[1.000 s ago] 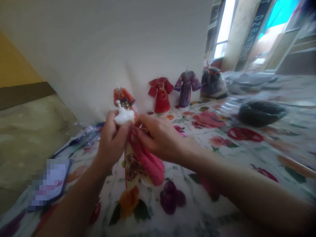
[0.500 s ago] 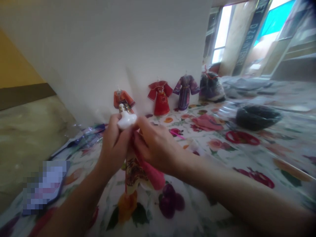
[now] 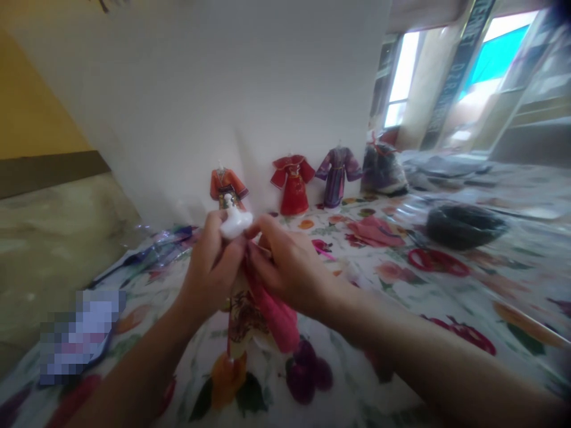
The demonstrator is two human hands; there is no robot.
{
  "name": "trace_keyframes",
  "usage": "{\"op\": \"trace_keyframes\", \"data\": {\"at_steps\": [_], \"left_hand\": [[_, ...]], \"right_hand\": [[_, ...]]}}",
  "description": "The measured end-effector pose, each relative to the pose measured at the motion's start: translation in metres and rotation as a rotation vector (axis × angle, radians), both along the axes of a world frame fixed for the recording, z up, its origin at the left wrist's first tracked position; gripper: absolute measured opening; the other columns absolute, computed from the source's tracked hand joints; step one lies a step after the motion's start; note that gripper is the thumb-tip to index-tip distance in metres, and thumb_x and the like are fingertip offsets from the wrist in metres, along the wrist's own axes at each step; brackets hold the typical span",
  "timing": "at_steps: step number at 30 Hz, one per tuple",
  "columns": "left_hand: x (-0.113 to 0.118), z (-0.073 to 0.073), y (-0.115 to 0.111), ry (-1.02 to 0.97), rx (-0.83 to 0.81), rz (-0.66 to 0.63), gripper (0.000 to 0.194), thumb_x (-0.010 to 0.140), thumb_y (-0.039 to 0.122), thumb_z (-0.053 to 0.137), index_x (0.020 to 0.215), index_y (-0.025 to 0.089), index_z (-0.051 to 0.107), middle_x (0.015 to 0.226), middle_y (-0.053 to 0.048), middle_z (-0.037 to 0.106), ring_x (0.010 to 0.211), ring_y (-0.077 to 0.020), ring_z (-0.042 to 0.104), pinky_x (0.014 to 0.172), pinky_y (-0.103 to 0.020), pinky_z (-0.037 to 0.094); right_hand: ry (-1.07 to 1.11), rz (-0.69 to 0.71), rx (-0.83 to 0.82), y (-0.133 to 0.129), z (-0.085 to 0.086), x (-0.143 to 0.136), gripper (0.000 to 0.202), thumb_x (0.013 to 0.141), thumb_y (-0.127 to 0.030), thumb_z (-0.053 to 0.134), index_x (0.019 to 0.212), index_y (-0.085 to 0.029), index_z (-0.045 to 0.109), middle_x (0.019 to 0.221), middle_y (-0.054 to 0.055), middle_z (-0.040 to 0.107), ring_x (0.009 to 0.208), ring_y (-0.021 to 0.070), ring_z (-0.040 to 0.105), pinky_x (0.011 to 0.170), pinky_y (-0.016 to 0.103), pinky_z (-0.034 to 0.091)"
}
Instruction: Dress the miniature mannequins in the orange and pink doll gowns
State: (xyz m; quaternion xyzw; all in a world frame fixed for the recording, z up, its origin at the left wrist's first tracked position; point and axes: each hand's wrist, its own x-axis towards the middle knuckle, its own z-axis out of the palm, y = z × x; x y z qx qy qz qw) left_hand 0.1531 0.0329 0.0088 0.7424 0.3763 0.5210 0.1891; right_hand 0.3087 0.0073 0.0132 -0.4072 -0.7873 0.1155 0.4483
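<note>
White doll body (image 3: 236, 226) stands above the tablecloth (image 3: 348, 371): left hand (image 3: 205, 270) grips it, right hand (image 3: 292, 267) pinches pink cloth (image 3: 283, 327) just below; 2 grasps, barely changed, so the cloth is still being worked.

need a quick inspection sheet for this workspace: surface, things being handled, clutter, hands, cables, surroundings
Surface: tablecloth printed with fruit and flowers
Things handled: white doll form, pink cloth and patterned pale cloth hanging below it
Clutter: black plastic-wrapped bundle, red ring-shaped item, folded pink piece, pixelated flat item
Hands: left hand has its grip around the doll form; right hand pinches the pink cloth just below
Cables: nothing seen
Surroundings: white wall behind orange outfit, red outfit and purple outfit; window at right
</note>
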Motion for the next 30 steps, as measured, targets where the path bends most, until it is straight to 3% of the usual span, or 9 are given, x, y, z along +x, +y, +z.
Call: {"op": "trace_keyframes", "data": {"at_steps": [6,13,17,25,30], "left_hand": [[-0.003,-0.001,0.005,0.004,0.004,-0.005,0.028,0.089,0.024,0.056,0.116,0.021,0.053,0.094,-0.002,0.065,0.080,-0.0183,0.061,0.069,-0.029,0.048],[-0.003,-0.001,0.008,-0.009,-0.004,0.000,0.024,0.090,0.029,0.058,0.112,0.021,0.054,0.090,-0.002,0.064,0.076,-0.0170,0.059,0.064,-0.028,0.047],[-0.004,-0.002,0.007,-0.033,-0.028,-0.013,0.026,0.089,0.031,0.060,0.112,0.021,0.053,0.088,-0.002,0.063,0.072,-0.0166,0.058,0.060,-0.028,0.047],[-0.003,0.001,0.005,0.000,-0.010,0.003,0.022,0.091,0.026,0.056,0.112,0.020,0.052,0.091,-0.001,0.062,0.078,-0.0163,0.058,0.068,-0.027,0.046],[-0.002,-0.001,0.005,-0.003,-0.023,-0.009,0.024,0.092,0.026,0.056,0.115,0.021,0.052,0.095,-0.001,0.062,0.082,-0.0167,0.059,0.072,-0.028,0.047]], "right_hand": [[0.019,0.043,0.008,0.003,-0.002,0.001,0.015,0.090,-0.020,0.047,0.103,-0.016,0.054,0.069,-0.002,0.059,0.061,0.0122,0.051,0.059,0.025,0.032],[-0.016,0.051,-0.044,-0.003,0.014,0.010,0.027,0.089,-0.016,0.047,0.111,-0.014,0.062,0.061,-0.004,0.054,0.054,0.0105,0.046,0.055,0.025,0.030],[-0.005,-0.007,-0.040,-0.004,0.019,0.013,0.023,0.087,-0.018,0.052,0.108,-0.014,0.062,0.060,-0.005,0.054,0.052,0.0100,0.044,0.055,0.025,0.030],[-0.002,0.054,-0.026,-0.002,0.012,0.011,0.016,0.094,-0.021,0.048,0.104,-0.014,0.058,0.066,-0.002,0.059,0.055,0.0100,0.049,0.056,0.024,0.031],[-0.041,0.017,0.040,0.003,0.006,0.007,0.015,0.093,-0.021,0.046,0.102,-0.014,0.057,0.064,-0.003,0.057,0.054,0.0099,0.047,0.055,0.025,0.030]]}}
